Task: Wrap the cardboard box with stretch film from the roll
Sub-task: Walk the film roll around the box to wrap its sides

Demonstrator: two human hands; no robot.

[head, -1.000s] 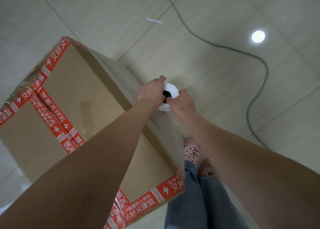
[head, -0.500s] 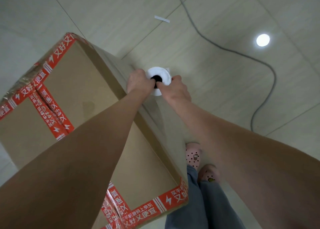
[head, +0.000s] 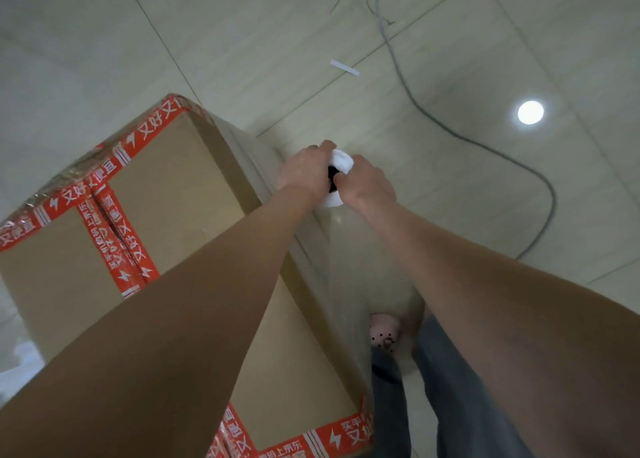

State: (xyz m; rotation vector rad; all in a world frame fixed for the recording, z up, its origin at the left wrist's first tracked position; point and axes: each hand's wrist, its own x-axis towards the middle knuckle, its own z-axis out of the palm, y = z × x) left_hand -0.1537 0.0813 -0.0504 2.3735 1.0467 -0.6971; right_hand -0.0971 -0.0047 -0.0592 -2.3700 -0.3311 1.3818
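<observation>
L hand (head: pixel 304 170) & R hand (head: pixel 367 187) both hold the top of the white roll (head: pixel 341 161); fingers curl round its rim, by the dark hole in the middle; the roll stands just beside the right side of the cardboard box (head: pixel 173 187), near its far corner; clear stretch film (head: pixel 363 267) runs from the roll back along that side, toward the legs.

What could go wrong: film may tear or bunch up if pulled too hard at the corner; it may go loose if the roll drifts away from the box; the roll may slip, as only its top is held.

A grey cable (head: pixel 450 131) lies on the floor ahead, prob. in the walking path; feet could trip on it; a pink shoe (head: pixel 382 329) shows under the film; a small white strip (head: pixel 344 67) lies far off.
</observation>
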